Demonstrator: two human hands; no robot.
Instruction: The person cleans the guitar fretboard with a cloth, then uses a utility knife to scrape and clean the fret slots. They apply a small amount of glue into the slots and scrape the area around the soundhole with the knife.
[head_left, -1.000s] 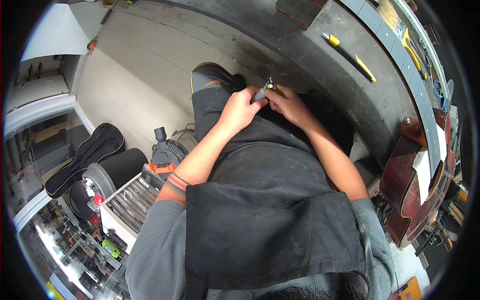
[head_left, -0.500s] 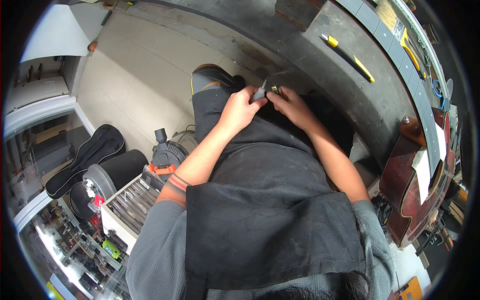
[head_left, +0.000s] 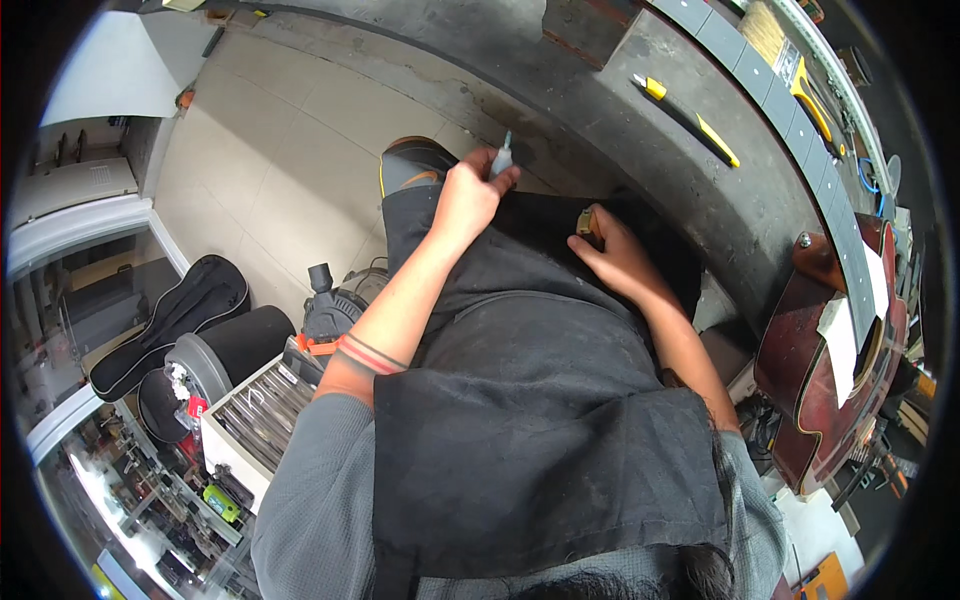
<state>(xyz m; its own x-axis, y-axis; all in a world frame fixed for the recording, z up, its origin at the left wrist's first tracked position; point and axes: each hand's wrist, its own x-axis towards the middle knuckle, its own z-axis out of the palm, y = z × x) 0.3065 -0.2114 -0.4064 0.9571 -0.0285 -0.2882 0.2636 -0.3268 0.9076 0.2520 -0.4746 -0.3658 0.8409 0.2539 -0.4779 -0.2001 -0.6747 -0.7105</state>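
My left hand (head_left: 468, 201) is closed around a small pale grey bottle with a narrow nozzle (head_left: 502, 161), its tip pointing up and away over the floor. Apart from it, my right hand (head_left: 618, 260) rests low over my apron-covered lap (head_left: 545, 232), fingers curled round a small brass-coloured object (head_left: 585, 219). Most of that object is hidden by the fingers, so its exact kind cannot be made out. A black and yellow utility knife (head_left: 688, 122) lies on the dark workbench (head_left: 640, 150) beyond my right hand.
Along the bench runs a long dark fretboard (head_left: 776, 98), beside a yellow-handled brush (head_left: 815, 105). A dark red guitar body (head_left: 790, 385) stands at the right. On the left are a white box of metal strips (head_left: 262, 415), a vacuum cleaner (head_left: 328, 312) and a black instrument case (head_left: 185, 315).
My hands have drawn apart from close together. The left went slightly up and left with the bottle; the right moved right and nearer to me with the brass-coloured object.
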